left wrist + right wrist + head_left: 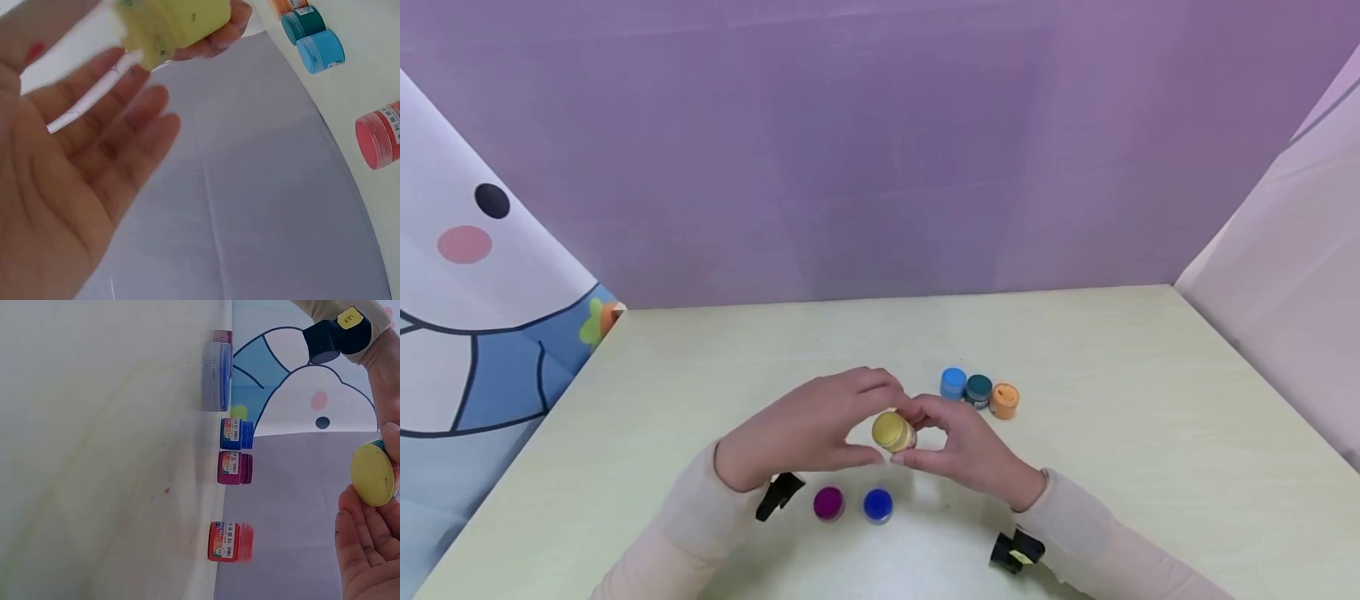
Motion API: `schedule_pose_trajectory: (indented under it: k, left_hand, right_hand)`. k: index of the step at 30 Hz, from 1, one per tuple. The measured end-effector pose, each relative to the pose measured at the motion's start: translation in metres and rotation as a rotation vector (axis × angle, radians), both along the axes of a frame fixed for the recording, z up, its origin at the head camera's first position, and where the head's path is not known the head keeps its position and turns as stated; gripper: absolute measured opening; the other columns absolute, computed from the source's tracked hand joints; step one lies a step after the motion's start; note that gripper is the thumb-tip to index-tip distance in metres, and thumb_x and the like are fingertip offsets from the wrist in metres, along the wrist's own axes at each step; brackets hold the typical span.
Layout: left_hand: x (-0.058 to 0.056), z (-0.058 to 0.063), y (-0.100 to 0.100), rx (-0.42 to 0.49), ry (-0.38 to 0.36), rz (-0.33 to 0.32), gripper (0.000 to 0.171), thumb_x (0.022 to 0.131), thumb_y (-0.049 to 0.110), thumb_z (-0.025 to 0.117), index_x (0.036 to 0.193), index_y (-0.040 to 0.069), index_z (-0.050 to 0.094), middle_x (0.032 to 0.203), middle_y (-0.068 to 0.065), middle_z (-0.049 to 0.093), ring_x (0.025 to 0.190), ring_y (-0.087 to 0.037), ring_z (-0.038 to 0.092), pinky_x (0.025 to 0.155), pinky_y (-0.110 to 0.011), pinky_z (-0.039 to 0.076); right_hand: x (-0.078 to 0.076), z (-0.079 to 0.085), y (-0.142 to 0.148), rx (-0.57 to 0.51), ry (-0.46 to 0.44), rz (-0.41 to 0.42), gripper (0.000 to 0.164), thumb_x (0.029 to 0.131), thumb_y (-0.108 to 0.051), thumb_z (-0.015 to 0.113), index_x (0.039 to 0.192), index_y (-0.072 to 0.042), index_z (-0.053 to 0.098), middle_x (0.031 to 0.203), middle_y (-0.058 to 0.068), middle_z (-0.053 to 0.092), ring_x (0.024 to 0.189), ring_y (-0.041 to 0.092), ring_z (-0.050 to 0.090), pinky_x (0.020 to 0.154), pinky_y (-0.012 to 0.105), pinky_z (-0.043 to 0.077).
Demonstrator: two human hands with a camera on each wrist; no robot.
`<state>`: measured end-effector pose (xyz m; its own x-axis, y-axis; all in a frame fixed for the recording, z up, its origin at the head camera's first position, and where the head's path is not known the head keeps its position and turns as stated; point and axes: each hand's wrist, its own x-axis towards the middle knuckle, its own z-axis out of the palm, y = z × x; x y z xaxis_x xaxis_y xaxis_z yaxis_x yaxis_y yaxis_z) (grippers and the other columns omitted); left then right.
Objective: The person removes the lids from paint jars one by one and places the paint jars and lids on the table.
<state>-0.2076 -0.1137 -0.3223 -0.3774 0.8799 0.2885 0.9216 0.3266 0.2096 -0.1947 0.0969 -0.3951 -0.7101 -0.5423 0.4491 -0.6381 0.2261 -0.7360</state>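
Observation:
My right hand holds a small yellow paint jar between thumb and fingers, above the table. The jar is tilted, its round yellow lid toward the left. My left hand arches around the jar's left side, fingers and thumb apart. In the left wrist view its fingers spread near the jar; whether any touches it I cannot tell. Beneath the hands stand a magenta jar and a blue jar.
Farther back stand light blue, dark green and orange jars. A red jar shows in the wrist views, and a clear bluish container in the right one. Purple cloth rises behind the table.

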Motion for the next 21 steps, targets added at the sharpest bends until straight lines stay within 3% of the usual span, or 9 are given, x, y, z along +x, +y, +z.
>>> schedule_pose_trajectory:
  k: [4,10,15,21]
  left_hand:
    - [-0.001,0.001,-0.001,0.021,0.002,-0.083,0.045,0.07,-0.004,0.07,0.109,0.015,0.054,0.108,0.006,0.052,0.101,-0.008,0.047,0.086,-0.017,0.039]
    - [-0.001,0.001,-0.001,0.058,-0.015,-0.119,0.04,0.072,-0.007,0.068,0.102,0.016,0.055,0.104,0.006,0.053,0.097,-0.006,0.049,0.085,-0.016,0.039]
    - [0.0,0.003,-0.002,0.044,-0.015,-0.078,0.034,0.075,0.004,0.07,0.103,0.015,0.056,0.101,0.007,0.053,0.092,-0.005,0.049,0.082,-0.016,0.039]
    - [0.002,0.002,-0.002,0.025,0.004,0.014,0.027,0.079,0.022,0.069,0.103,0.017,0.059,0.093,0.01,0.054,0.083,-0.002,0.047,0.074,-0.015,0.041]
  right_hand:
    - [0.009,0.017,-0.002,0.003,-0.015,-0.01,0.03,0.072,-0.005,0.074,0.097,-0.006,0.058,0.091,0.001,0.063,0.083,0.011,0.057,0.074,0.037,0.05]
    - [0.015,0.031,-0.004,-0.003,-0.004,0.002,0.029,0.072,-0.002,0.073,0.096,-0.004,0.057,0.09,0.002,0.063,0.083,0.011,0.057,0.074,0.036,0.05]
    - [0.007,0.016,-0.002,-0.003,-0.005,0.0,0.03,0.073,-0.006,0.073,0.099,-0.006,0.058,0.092,0.001,0.063,0.084,0.011,0.057,0.074,0.039,0.05]
    - [-0.002,-0.004,0.001,-0.002,-0.004,0.013,0.032,0.075,-0.017,0.073,0.103,-0.012,0.058,0.096,-0.004,0.062,0.086,0.01,0.057,0.075,0.035,0.05]
